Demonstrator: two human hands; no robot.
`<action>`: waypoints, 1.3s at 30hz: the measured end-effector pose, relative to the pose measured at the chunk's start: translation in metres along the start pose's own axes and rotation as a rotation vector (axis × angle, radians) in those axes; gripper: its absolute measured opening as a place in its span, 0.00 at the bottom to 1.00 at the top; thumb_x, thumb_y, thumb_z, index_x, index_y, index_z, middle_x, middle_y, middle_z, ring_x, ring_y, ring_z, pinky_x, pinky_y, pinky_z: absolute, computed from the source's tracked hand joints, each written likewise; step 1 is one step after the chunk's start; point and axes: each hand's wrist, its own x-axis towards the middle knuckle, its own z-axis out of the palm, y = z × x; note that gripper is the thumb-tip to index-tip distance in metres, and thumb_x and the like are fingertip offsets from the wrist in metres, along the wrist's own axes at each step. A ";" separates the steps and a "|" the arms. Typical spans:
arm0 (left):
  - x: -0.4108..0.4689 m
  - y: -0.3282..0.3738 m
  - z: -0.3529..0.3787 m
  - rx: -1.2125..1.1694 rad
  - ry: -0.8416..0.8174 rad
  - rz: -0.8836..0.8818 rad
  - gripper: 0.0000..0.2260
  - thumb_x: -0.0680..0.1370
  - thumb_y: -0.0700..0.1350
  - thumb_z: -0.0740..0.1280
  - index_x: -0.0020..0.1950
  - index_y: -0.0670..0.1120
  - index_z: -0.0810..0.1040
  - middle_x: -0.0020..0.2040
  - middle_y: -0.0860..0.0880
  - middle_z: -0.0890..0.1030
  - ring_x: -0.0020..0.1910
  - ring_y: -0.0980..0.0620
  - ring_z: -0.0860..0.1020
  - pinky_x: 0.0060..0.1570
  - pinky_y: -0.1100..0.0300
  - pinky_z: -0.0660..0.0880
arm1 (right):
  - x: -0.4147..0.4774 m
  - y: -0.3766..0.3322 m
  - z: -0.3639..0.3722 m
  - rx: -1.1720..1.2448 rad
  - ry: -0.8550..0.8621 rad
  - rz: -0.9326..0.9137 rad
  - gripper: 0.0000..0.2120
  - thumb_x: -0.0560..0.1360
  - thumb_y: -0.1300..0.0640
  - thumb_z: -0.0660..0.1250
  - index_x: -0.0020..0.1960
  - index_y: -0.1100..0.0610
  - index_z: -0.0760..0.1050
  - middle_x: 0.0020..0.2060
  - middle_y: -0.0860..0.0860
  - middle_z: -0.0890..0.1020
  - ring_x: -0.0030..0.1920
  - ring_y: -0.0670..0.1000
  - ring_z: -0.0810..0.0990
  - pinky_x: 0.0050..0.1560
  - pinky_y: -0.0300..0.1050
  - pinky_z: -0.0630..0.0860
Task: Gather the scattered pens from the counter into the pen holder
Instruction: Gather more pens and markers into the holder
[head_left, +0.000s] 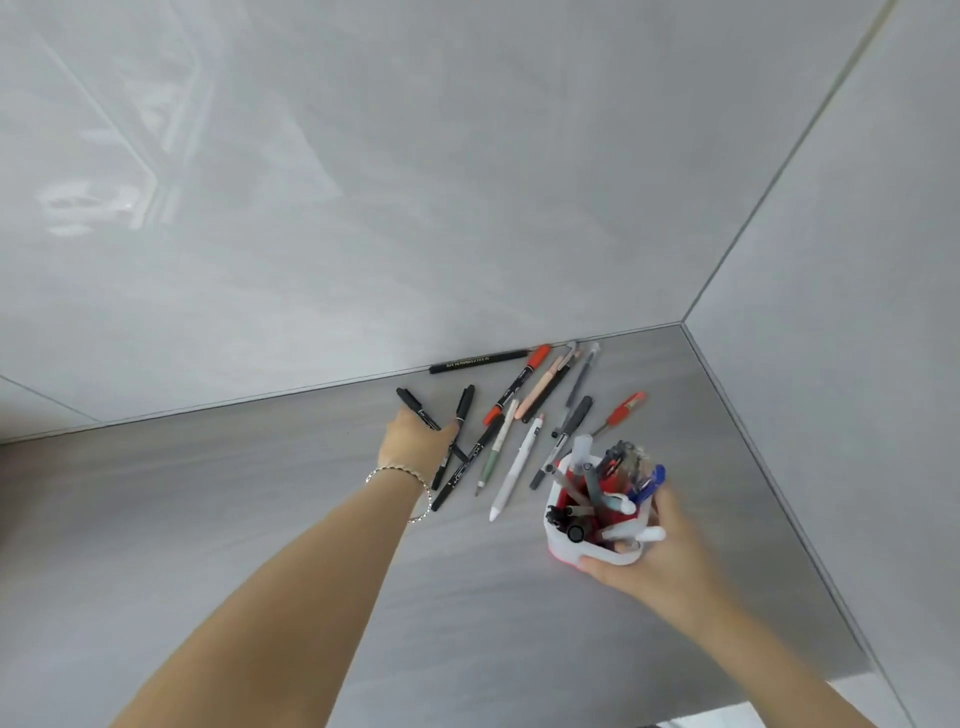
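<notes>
- Across the lower half of the view, a grey counter (260, 519) meets pale glossy wall panels (467, 182) at a corner; the pen holder serves as landmark.
- Right hand (644, 561): wrapped around the near and right side of the white-and-red pen holder (576, 551), fingers closed on its wall; whether it rests on the counter cannot be told.
- Left hand (415, 436): reaching out well to the holder's left, fingers curled around a black marker (418, 410); a beaded bracelet (410, 480) sits on the wrist.
- Pen holder: already crammed with pens standing at angles.
- Scattered pens (519, 421): fanned on the counter beyond and left of the holder, some crossing.
- Long black pen (478, 361): against the wall seam, farthest from the holder.
- Small red-grip pen (621, 413): just beyond the holder, apart from the fan.
</notes>
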 end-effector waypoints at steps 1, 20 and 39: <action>0.001 0.003 0.004 0.047 -0.005 0.016 0.18 0.72 0.50 0.68 0.51 0.38 0.70 0.52 0.37 0.79 0.50 0.39 0.78 0.39 0.56 0.69 | 0.003 0.004 0.000 0.052 -0.015 0.024 0.33 0.56 0.49 0.81 0.54 0.34 0.66 0.46 0.44 0.81 0.47 0.41 0.81 0.52 0.41 0.79; -0.106 0.034 -0.042 -0.611 -0.203 0.327 0.05 0.78 0.39 0.59 0.47 0.49 0.69 0.38 0.50 0.82 0.39 0.55 0.81 0.34 0.65 0.79 | 0.013 0.022 0.000 0.111 -0.071 -0.022 0.34 0.59 0.46 0.79 0.59 0.43 0.65 0.54 0.43 0.80 0.54 0.42 0.80 0.58 0.51 0.78; -0.150 0.037 0.020 -0.575 -0.226 0.674 0.30 0.72 0.33 0.67 0.55 0.69 0.66 0.44 0.52 0.81 0.48 0.61 0.79 0.52 0.68 0.75 | 0.009 0.013 0.000 0.171 0.021 -0.123 0.31 0.60 0.58 0.79 0.56 0.43 0.68 0.51 0.46 0.81 0.53 0.41 0.80 0.51 0.31 0.77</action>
